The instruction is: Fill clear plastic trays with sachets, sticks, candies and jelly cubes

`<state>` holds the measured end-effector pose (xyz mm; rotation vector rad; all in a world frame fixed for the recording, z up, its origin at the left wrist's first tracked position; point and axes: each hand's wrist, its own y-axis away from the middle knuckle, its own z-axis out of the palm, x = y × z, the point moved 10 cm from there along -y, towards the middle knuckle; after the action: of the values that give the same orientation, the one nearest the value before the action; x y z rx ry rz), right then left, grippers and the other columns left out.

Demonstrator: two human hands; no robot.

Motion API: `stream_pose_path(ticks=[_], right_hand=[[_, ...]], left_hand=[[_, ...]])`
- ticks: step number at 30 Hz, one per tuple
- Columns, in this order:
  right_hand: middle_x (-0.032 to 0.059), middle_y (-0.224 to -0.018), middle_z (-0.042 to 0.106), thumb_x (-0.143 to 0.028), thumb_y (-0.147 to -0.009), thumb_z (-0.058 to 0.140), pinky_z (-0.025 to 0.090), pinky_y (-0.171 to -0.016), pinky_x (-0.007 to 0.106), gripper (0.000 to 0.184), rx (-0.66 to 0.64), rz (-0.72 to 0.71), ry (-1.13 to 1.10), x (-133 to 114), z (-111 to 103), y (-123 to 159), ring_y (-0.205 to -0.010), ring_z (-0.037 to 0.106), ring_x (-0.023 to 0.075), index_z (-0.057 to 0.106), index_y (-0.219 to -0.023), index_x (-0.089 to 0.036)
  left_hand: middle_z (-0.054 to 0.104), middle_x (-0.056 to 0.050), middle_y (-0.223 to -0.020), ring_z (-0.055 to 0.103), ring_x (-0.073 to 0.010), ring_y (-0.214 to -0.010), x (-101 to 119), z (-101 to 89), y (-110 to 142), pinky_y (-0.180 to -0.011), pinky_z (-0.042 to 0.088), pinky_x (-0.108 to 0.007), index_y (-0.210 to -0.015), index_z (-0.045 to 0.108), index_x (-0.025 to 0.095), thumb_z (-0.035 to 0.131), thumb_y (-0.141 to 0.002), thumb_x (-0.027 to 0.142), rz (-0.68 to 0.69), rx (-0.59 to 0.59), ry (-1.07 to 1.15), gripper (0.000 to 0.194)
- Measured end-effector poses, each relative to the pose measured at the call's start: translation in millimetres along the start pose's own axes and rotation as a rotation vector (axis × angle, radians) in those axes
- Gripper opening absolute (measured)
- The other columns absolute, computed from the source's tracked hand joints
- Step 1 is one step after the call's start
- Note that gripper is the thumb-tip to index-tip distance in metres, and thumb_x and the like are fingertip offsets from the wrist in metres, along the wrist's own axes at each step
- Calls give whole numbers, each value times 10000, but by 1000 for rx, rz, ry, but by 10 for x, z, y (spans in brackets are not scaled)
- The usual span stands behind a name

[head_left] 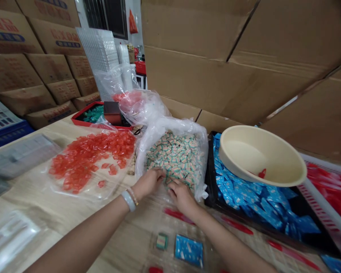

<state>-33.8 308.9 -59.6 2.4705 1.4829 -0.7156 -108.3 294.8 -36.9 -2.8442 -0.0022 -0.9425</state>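
Observation:
A clear plastic bag (143,157) lies open in front of me, full of small flat square pieces (177,155) with green and pale orange stripes. At its near edge, my left hand (149,184) has its fingers curled in a pinch among the pieces. My right hand (183,197) is close beside it, fingers bent and thumb drawn in over the same edge. What the fingertips hold is too small to make out. Below the hands lies a clear plastic tray (170,261) with one striped square (161,241), a blue packet (189,250) and red items in it.
Red translucent pieces (85,155) are spread on plastic at left. A red tray (82,115) stands behind them. At right, a cream basin (261,151) rests on a black tray (210,182) of blue packets (244,193). Cardboard boxes (193,76) wall off the back.

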Motion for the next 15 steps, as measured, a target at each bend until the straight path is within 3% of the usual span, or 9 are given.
stream_pose_path(ticks=[7, 12, 15], right_hand=[[51, -843, 573, -72, -727, 489, 382, -746, 254, 156, -48, 30, -62, 68, -18, 16, -823, 513, 154, 609, -760, -164], [49, -823, 578, -73, -721, 484, 384, -741, 258, 193, -34, 47, -57, 204, -113, -33, -802, 521, 154, 628, -809, -167], [41, -808, 582, -72, -717, 470, 383, -723, 245, 214, -98, -11, -42, 160, -155, -161, -788, 523, 151, 643, -796, -172]], left_hand=[[626, -92, -737, 534, -208, -794, -26, 22, -304, -746, 396, -316, -718, 623, 122, 442, -723, 85, -51, -16, -246, 185], [617, -108, -802, 527, -211, -818, 117, 49, -244, -772, 378, -328, -753, 616, 122, 443, -731, 89, -11, -34, -271, 178], [609, -77, -804, 537, -181, -779, 88, -14, -149, -723, 394, -278, -776, 614, 133, 440, -716, 83, -52, -36, -188, 191]])
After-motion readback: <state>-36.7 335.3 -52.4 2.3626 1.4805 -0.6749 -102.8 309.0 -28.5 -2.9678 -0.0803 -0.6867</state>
